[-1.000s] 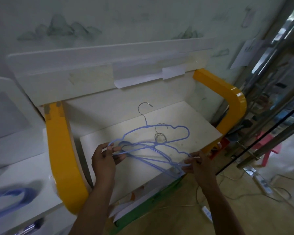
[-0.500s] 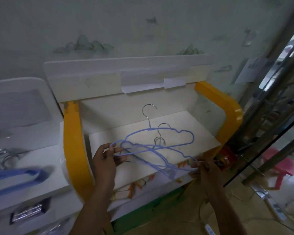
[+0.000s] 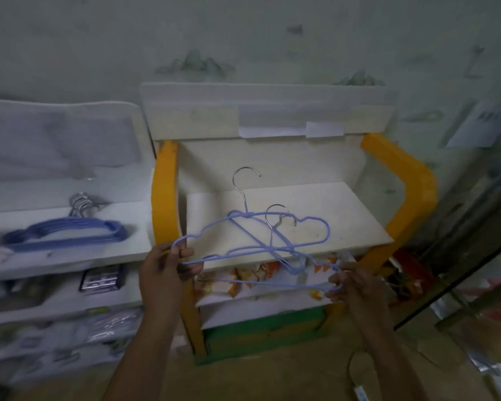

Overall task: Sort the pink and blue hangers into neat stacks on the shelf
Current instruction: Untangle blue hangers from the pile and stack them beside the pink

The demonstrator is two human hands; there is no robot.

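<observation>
We hold tangled blue hangers [image 3: 261, 241] at the centre of the frame, above the yellow-sided shelf [image 3: 301, 215].
Our left hand [image 3: 162, 270] pinches one end, our right hand [image 3: 350, 285] grips the other; a stack of blue hangers [image 3: 67, 233] lies on the white shelf [image 3: 70, 256] at left.
</observation>
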